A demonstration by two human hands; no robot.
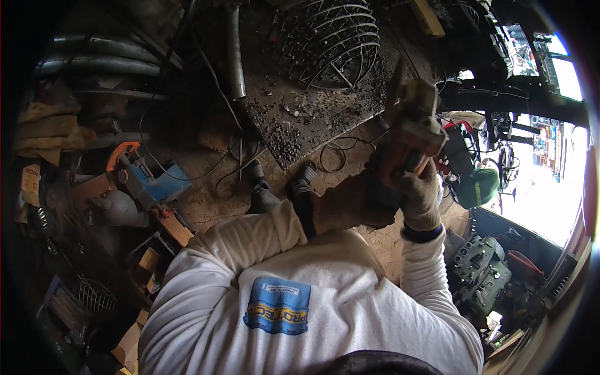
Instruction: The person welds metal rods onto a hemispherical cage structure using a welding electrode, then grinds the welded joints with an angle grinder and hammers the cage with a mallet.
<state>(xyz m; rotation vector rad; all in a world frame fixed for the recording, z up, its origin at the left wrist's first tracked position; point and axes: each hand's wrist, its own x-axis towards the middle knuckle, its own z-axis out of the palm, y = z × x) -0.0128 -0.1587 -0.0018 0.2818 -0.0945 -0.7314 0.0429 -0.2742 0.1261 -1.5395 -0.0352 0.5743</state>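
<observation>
An angle grinder with an orange-red body and a grey metal head is raised in front of me, right of the middle. My right hand, in a pale work glove, is closed round its body, thumb lying across the top. From the left comes my left hand in a brown leather gauntlet, closed against the grinder's dark lower part; its fingers are mostly hidden in shadow. Beyond the tool, a round cage of curved metal bars rests on a dark metal plate strewn with black bits.
Cables loop over the floor by my feet. At left stand a blue and orange machine and brown cloth. A metal pipe lies beside the plate. At right are a green machine part and a green bag.
</observation>
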